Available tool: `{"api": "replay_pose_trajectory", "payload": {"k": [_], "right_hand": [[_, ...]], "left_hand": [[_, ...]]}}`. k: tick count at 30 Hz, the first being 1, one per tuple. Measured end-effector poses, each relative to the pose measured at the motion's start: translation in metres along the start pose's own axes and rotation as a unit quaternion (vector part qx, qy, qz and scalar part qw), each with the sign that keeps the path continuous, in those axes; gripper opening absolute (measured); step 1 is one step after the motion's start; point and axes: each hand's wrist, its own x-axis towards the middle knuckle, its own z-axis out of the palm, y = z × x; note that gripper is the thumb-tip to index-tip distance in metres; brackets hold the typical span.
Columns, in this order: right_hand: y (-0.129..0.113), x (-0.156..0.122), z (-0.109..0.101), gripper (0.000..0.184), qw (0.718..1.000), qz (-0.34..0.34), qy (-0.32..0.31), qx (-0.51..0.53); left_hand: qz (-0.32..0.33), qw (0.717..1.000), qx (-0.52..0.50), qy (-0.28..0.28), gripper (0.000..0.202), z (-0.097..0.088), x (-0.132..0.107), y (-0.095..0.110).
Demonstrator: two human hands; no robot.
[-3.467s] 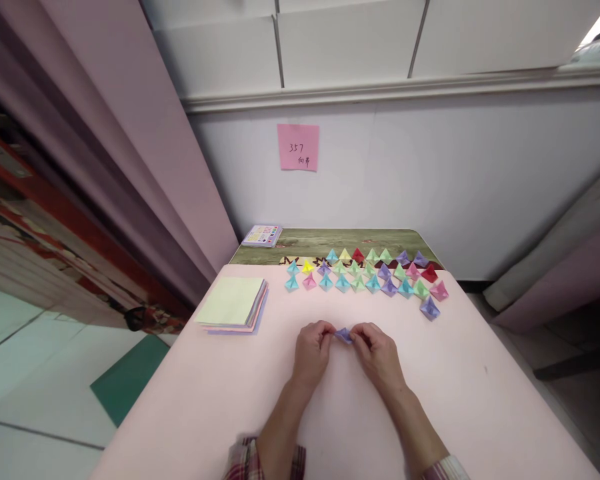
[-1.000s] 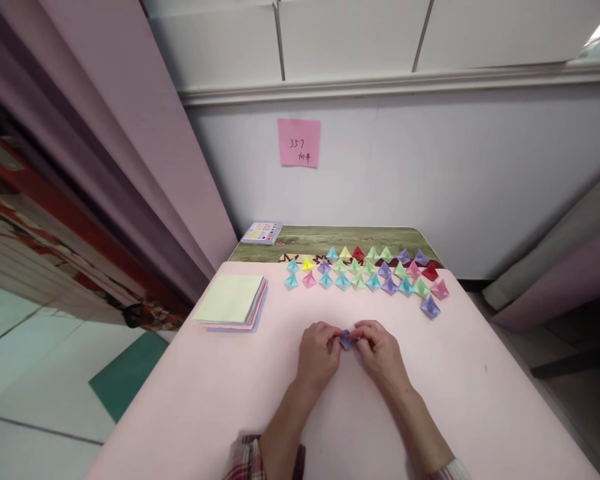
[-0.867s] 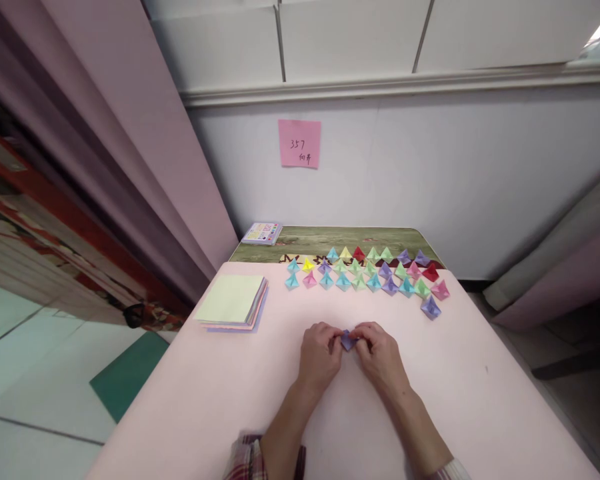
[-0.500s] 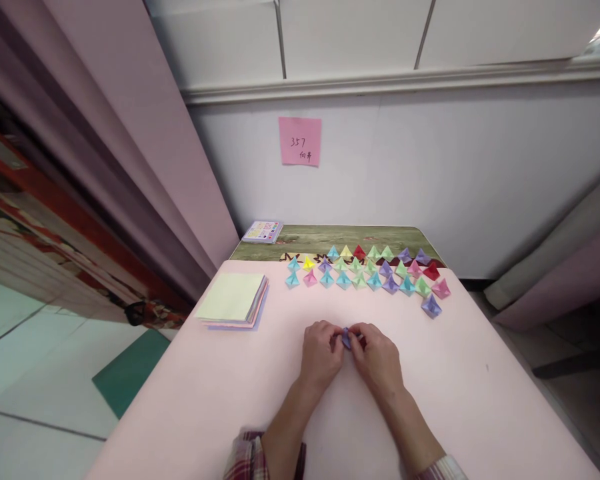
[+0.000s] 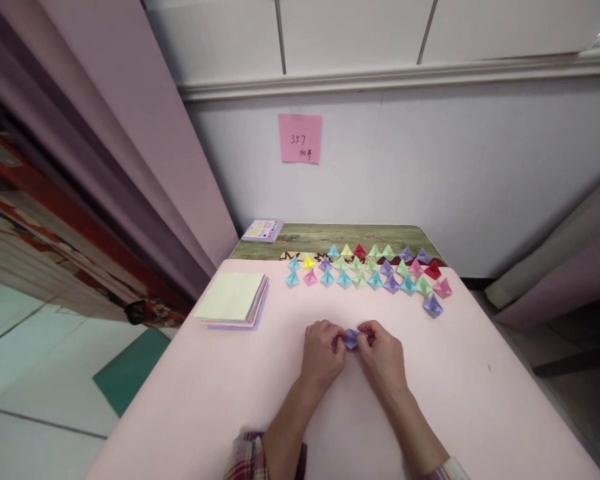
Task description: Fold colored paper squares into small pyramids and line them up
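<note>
A small purple folded paper piece [image 5: 351, 337] sits pinched between both my hands just above the pink table [image 5: 220, 393]. My left hand [image 5: 321, 352] grips its left side with curled fingers. My right hand [image 5: 383, 355] grips its right side, fingers also curled. Most of the piece is hidden by my fingertips.
Several finished folded paper shapes [image 5: 367, 275] in many colours lie in rows at the far side, one purple one [image 5: 433, 305] set apart at the right. A stack of coloured paper sheets [image 5: 233, 300] lies to the left. A paper pack [image 5: 263, 230] rests near the wall, under a pink note [image 5: 300, 138].
My hands have drawn closer together around the purple piece and kept working its folds. The view has shifted slightly; the rows of shapes and the paper stack have not moved.
</note>
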Motion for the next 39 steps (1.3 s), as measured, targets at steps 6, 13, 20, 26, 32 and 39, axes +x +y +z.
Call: {"api": "replay_pose_trajectory", "payload": {"k": [6, 13, 20, 26, 32, 39], "right_hand": [[-0.004, -0.002, -0.003, 0.013, 0.999, -0.008, -0.014, -0.029], [-0.004, -0.003, 0.000, 0.020, 0.994, -0.101, -0.016, -0.030], [-0.004, -0.006, 0.004, 0.023, 0.993, -0.104, -0.027, -0.057], [-0.013, -0.009, 0.001, 0.018, 0.989, -0.086, -0.055, -0.107], [-0.015, -0.010, 0.000, 0.021, 0.986, -0.065, -0.067, -0.141], [-0.008, -0.007, 0.003, 0.022, 0.993, -0.067, -0.062, -0.081]], "left_hand": [[0.005, 1.000, 0.017, 0.010, 0.020, 0.002, -0.001, 0.002], [0.005, 1.000, 0.024, 0.008, 0.021, 0.003, -0.002, 0.000], [0.020, 0.997, 0.076, -0.013, 0.021, 0.002, -0.002, 0.007], [0.035, 0.988, 0.146, -0.038, 0.019, -0.003, -0.004, 0.016], [0.017, 0.992, 0.117, -0.033, 0.014, -0.002, -0.003, 0.013], [-0.051, 0.999, 0.001, -0.020, 0.020, 0.004, 0.000, 0.003]]}}
